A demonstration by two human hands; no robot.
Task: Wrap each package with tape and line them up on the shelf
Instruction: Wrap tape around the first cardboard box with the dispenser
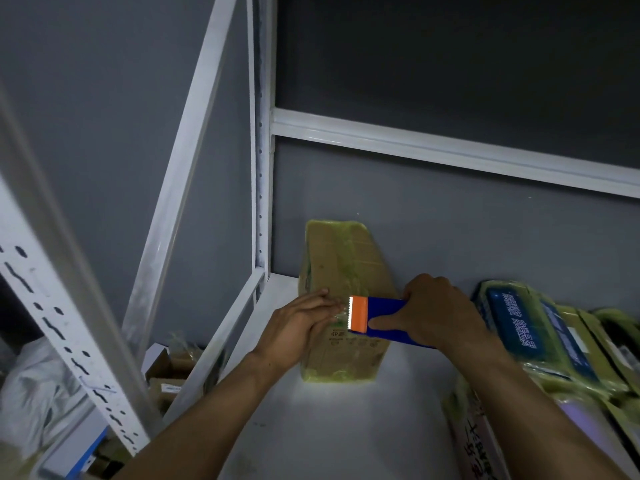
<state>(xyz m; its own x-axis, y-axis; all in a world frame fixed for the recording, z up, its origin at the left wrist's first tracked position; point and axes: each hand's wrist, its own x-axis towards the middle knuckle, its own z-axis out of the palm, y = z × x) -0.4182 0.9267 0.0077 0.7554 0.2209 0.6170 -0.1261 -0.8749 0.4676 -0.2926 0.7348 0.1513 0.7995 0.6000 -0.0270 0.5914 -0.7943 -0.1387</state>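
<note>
A long brown cardboard package (343,268), wrapped in yellowish clear tape, lies on the white shelf (332,427), its far end against the grey back wall. My left hand (301,325) presses flat on its near left top, fingers straight. My right hand (436,318) grips a blue tape dispenser (388,318) whose orange toothed cutter (358,314) sits on the package beside my left fingertips.
Several taped packages (547,337), one with a blue label, lie in a row at the right of the shelf. A box with printed characters (474,441) sits at the near right. White shelf uprights (259,150) stand left; boxes and a bag lie below left.
</note>
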